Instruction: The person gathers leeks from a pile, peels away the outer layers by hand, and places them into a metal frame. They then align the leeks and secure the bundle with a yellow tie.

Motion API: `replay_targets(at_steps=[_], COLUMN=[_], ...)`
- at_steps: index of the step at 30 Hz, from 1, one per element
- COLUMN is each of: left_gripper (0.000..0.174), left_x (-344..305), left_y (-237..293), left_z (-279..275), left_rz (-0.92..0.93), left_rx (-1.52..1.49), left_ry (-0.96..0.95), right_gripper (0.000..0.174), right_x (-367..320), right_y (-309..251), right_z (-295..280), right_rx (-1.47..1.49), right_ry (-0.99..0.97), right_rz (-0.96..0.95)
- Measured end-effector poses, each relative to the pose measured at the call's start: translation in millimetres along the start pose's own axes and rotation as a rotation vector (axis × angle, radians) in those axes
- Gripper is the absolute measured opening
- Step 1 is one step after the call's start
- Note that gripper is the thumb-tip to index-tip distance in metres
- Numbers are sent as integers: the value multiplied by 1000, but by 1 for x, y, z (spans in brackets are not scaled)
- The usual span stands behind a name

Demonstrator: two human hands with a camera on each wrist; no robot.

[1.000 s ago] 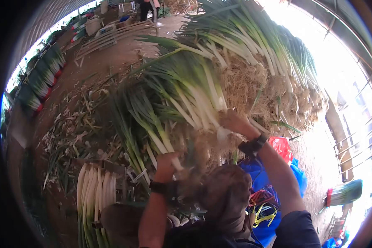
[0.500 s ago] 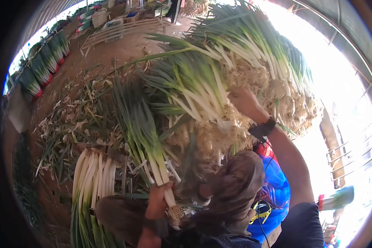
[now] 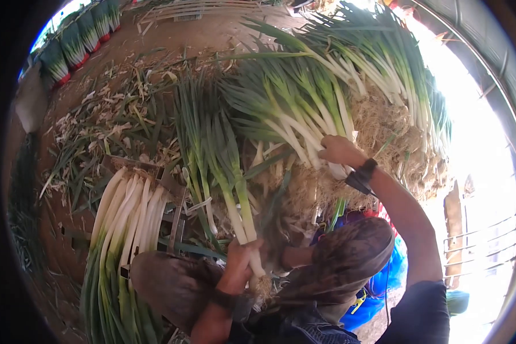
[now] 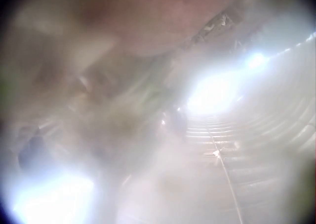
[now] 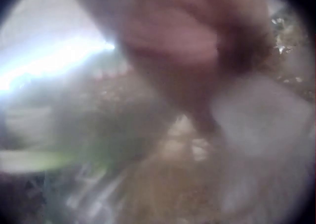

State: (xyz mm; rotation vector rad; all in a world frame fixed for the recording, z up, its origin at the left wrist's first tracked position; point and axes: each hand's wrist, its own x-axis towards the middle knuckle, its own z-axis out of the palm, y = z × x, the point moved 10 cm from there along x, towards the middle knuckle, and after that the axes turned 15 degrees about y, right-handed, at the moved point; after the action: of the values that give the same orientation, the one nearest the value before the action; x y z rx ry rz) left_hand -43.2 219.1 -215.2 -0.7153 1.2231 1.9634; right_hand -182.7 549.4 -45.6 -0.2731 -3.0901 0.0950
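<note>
In the head view, my left hand (image 3: 239,265) grips the white shanks of long green onions (image 3: 239,215) just above the roots, low between the knees. Their green leaves stretch forward over the litter. My right hand (image 3: 343,151), arm outstretched, has its fingers curled at the root end of a green onion in the loose pile (image 3: 295,114). Something white (image 3: 338,170) shows beneath its wrist. The right wrist view shows the bent right hand (image 5: 182,46) blurred, over brown roots. Blurred skin of the left hand (image 4: 148,16) fills the top of the left wrist view.
Trimmed green onions (image 3: 129,212) lie in a metal frame (image 3: 178,221) at the left. A taller heap (image 3: 384,63) with matted roots (image 3: 384,114) stands beyond the right hand. Leaf scraps (image 3: 109,126) cover the ground. Blue plastic (image 3: 378,292) lies by the right knee.
My left hand drew back toward the lap with green onions, then shifted slightly right. The right hand lifted off the pile, then came back to the root ends. The head view has tilted down.
</note>
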Motion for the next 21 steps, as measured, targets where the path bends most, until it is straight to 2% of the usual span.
replay_targets(at_steps=[1, 5, 7, 9, 11, 12, 13, 14, 16, 17, 19, 20, 21], left_gripper=[31, 29, 28, 30, 27, 23, 29, 29, 33, 31, 28, 25, 25], left_x=[-1, 0, 3, -4, -13, -17, -33, -28, -15, -14, -2, -2, -2], left_y=[-1, -11, -16, -12, -11, -8, 7, 3, -17, -15, -21, -17, -16], left_z=[2, 5, 6, 13, 21, 29, 43, 36, 23, 18, 6, 4, 4], left_rz=[-20, -45, -52, -57, -97, -124, -100, -101, -118, -45, 4, 49, 56], left_rx=[-33, -95, -137, -153, -236, -326, -384, -380, -189, -167, -80, 2, 12], left_ry=[3, -4, -26, -21, -31, -66, -154, -143, -163, -121, -120, -123, -125], right_gripper=[43, 38, 38, 35, 36, 36, 38, 38, 44, 44, 45, 45, 48], right_x=[-13, -67, -96, -126, -169, -193, -226, -242, -257, -259, -275, -275, -276], right_y=[-11, -44, -64, -95, -132, -165, -193, -207, -207, -213, -215, -215, -221], right_z=[-8, 4, 2, 4, 21, 29, 35, 41, 88, 81, 77, 65, 52], right_rx=[117, 232, 441, 196, 77, 92, 103, 115, 231, 240, 214, 220, 230], right_ry=[-79, -156, -228, -276, -215, -47, 131, 130, -319, -318, -540, -529, -544], right_rz=[47, -56, 51, 14, -94, -418, -740, -739, -290, -291, -231, -231, -326])
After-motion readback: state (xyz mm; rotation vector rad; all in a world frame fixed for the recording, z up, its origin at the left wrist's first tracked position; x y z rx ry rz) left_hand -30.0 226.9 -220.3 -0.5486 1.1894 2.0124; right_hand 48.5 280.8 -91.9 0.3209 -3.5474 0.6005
